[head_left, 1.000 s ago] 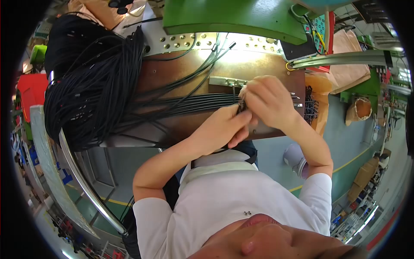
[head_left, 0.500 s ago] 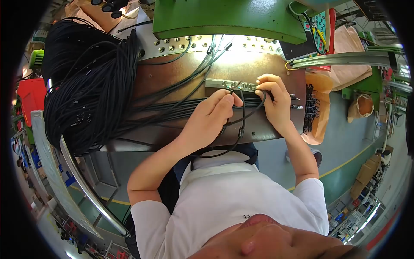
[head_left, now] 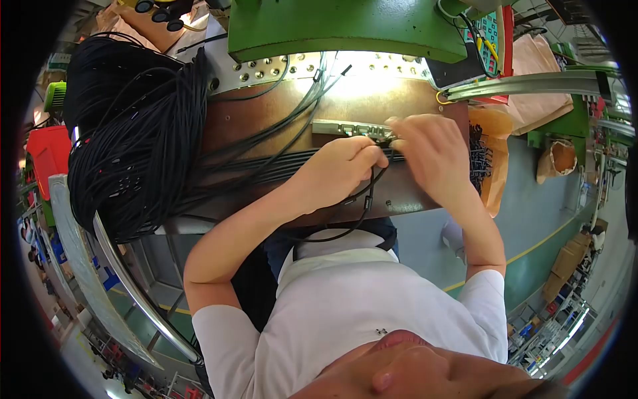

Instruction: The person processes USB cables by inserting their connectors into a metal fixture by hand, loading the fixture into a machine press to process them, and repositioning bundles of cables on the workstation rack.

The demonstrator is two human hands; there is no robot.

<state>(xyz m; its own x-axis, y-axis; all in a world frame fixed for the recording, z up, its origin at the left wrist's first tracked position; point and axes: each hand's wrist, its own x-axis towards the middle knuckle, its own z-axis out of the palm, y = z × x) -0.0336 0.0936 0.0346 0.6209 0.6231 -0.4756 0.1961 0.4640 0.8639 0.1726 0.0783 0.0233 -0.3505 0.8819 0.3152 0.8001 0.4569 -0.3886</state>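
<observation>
My left hand (head_left: 342, 169) is closed in a pinch on a black cable (head_left: 367, 199), whose loop hangs down past the table's front edge. My right hand (head_left: 435, 153) is bent over the cable's end, its fingertips close to my left thumb; what they pinch is hidden. Just behind both hands lies a slotted metal block (head_left: 329, 126), its right part covered by my right fingers. More straight black cables (head_left: 266, 166) run across the table beneath and beside my left hand.
A large heap of black cables (head_left: 133, 133) fills the table's left side. A green machine body (head_left: 345, 30) overhangs the back above a lit perforated strip (head_left: 266, 70). At right are a metal arm (head_left: 531, 86) and a paper-lined box of small black parts (head_left: 480, 159).
My right hand has moved inward over the block's right end, toward my left fingers. My left hand has shifted slightly right, still pinching the cable.
</observation>
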